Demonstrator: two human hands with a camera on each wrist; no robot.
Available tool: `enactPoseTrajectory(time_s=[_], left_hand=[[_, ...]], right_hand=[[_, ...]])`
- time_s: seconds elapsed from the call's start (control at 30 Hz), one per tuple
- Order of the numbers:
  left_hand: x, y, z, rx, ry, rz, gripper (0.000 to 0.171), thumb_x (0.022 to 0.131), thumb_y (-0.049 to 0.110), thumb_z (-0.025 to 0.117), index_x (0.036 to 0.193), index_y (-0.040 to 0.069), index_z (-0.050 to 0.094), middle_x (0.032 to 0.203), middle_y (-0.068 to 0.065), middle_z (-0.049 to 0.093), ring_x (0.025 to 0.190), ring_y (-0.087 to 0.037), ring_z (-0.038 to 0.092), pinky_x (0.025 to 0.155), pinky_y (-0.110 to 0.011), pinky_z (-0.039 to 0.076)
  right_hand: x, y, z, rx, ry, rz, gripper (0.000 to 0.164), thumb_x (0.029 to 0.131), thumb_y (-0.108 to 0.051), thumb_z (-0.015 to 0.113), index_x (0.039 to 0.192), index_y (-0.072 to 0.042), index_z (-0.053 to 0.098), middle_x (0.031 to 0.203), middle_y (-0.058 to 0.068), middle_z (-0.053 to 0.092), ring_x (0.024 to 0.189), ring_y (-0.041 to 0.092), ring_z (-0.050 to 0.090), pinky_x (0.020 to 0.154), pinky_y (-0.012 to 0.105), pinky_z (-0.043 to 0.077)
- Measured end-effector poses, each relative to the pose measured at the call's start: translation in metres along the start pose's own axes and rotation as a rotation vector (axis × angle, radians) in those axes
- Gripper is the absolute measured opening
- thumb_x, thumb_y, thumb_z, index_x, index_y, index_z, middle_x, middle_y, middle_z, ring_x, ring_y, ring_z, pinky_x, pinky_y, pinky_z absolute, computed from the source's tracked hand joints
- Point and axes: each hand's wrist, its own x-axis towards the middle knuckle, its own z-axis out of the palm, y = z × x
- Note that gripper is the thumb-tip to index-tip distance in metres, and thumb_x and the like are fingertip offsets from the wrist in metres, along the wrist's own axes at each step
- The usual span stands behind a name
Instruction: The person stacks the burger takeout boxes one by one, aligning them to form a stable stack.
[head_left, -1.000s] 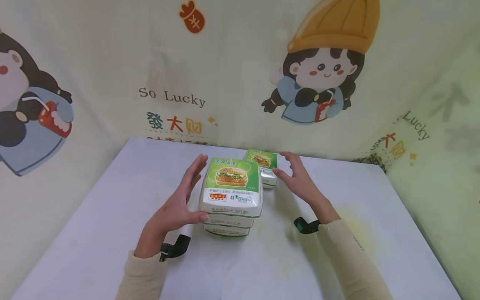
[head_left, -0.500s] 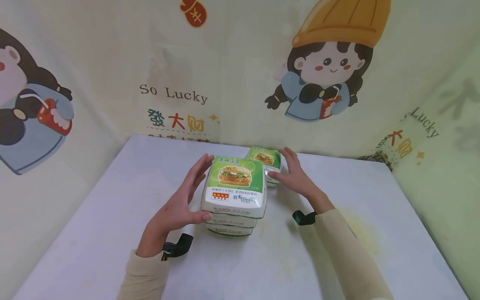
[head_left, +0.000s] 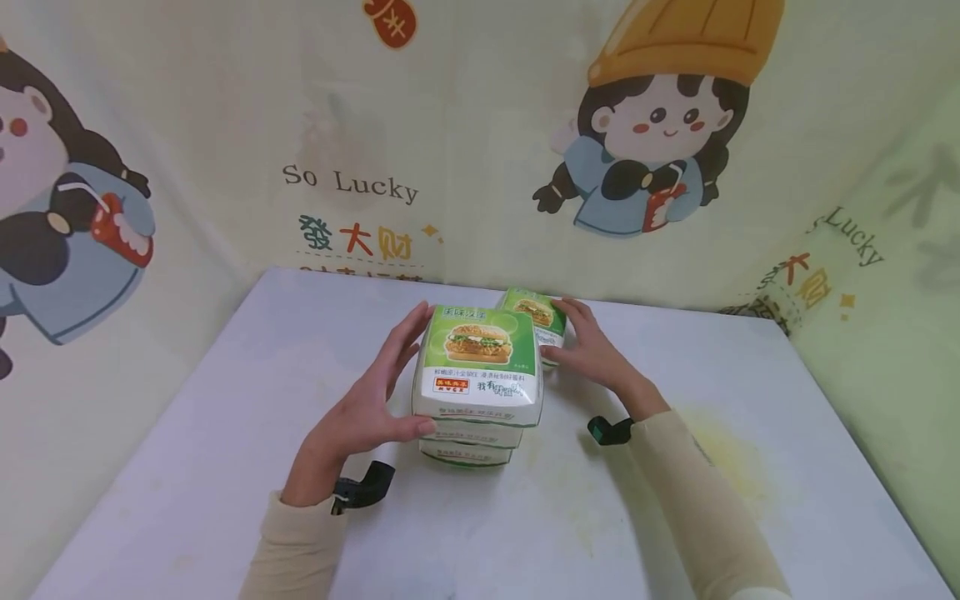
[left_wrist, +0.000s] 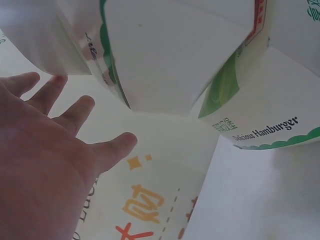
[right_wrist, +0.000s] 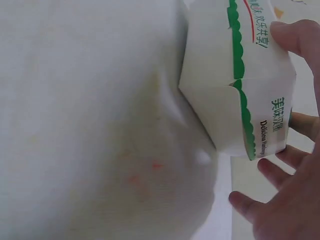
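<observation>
In the head view, a stack of white-and-green paper hamburger boxes (head_left: 477, 375) stands at the middle of the table, three visible, the widest-looking on top. My left hand (head_left: 367, 408) lies along the stack's left side, thumb at the top box's front left corner, fingers spread and nearly straight. Behind the stack and to its right is another hamburger box (head_left: 551, 329), partly hidden. My right hand (head_left: 600, 354) holds it at its right side. In the right wrist view, the thumb rests on this box's (right_wrist: 235, 75) front edge and fingers reach round its far side.
The boxes stand on a white table (head_left: 225, 467) with faint yellowish stains at the right. A pale cloth backdrop (head_left: 487, 150) with cartoon prints rises behind the table's back edge and along both sides. The single box stands close to that back edge.
My right hand has closed in on the rear box, thumb at its front and fingers at its back. My left hand keeps its place at the stack. The head view has shifted slightly.
</observation>
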Motion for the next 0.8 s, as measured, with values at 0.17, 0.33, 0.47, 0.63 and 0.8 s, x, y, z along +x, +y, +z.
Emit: enactPoseTrajectory(time_s=[0.17, 0.33, 0.47, 0.63, 0.8], left_hand=[[0.001, 0.001, -0.001, 0.027, 0.002, 0.006, 0.113, 0.075, 0.033, 0.083, 0.159, 0.03, 0.007, 0.166, 0.007, 0.011, 0.155, -0.015, 0.008, 0.121, -0.063, 0.013], [0.001, 0.002, 0.0, 0.031, 0.003, 0.002, 0.113, 0.075, 0.035, 0.083, 0.159, 0.031, 0.007, 0.166, 0.008, 0.011, 0.155, -0.015, 0.008, 0.121, -0.062, 0.013], [0.001, 0.003, 0.0, 0.035, 0.001, 0.0, 0.111, 0.076, 0.036, 0.082, 0.159, 0.031, 0.008, 0.166, 0.007, 0.01, 0.155, -0.017, 0.007, 0.121, -0.063, 0.012], [0.002, 0.002, -0.001, 0.044, 0.007, -0.005, 0.11, 0.077, 0.036, 0.081, 0.159, 0.031, 0.008, 0.167, 0.006, 0.01, 0.155, -0.018, 0.007, 0.121, -0.062, 0.012], [0.0, 0.0, -0.001, 0.047, 0.011, -0.015, 0.109, 0.077, 0.036, 0.081, 0.159, 0.032, 0.008, 0.167, 0.007, 0.009, 0.155, -0.02, 0.007, 0.121, -0.063, 0.012]], right_hand=[[-0.005, -0.001, 0.001, 0.005, 0.057, 0.028, 0.085, 0.084, -0.043, 0.074, 0.154, -0.019, 0.033, 0.163, 0.01, 0.021, 0.148, 0.035, 0.025, 0.114, 0.063, 0.032], [-0.011, -0.002, 0.0, 0.01, 0.088, 0.038, 0.081, 0.083, -0.047, 0.075, 0.149, -0.018, 0.039, 0.16, 0.009, 0.027, 0.146, 0.034, 0.028, 0.114, 0.063, 0.031], [-0.015, -0.003, -0.001, 0.015, 0.105, 0.04, 0.078, 0.083, -0.049, 0.074, 0.147, -0.019, 0.041, 0.159, 0.008, 0.029, 0.144, 0.033, 0.031, 0.113, 0.063, 0.033], [-0.02, -0.004, -0.003, 0.036, 0.131, 0.006, 0.076, 0.083, -0.049, 0.074, 0.145, -0.018, 0.043, 0.156, 0.008, 0.033, 0.14, 0.03, 0.035, 0.112, 0.06, 0.035], [-0.024, -0.006, -0.005, 0.039, 0.15, -0.008, 0.074, 0.084, -0.048, 0.074, 0.144, -0.017, 0.043, 0.155, 0.007, 0.035, 0.137, 0.028, 0.037, 0.112, 0.058, 0.037]])
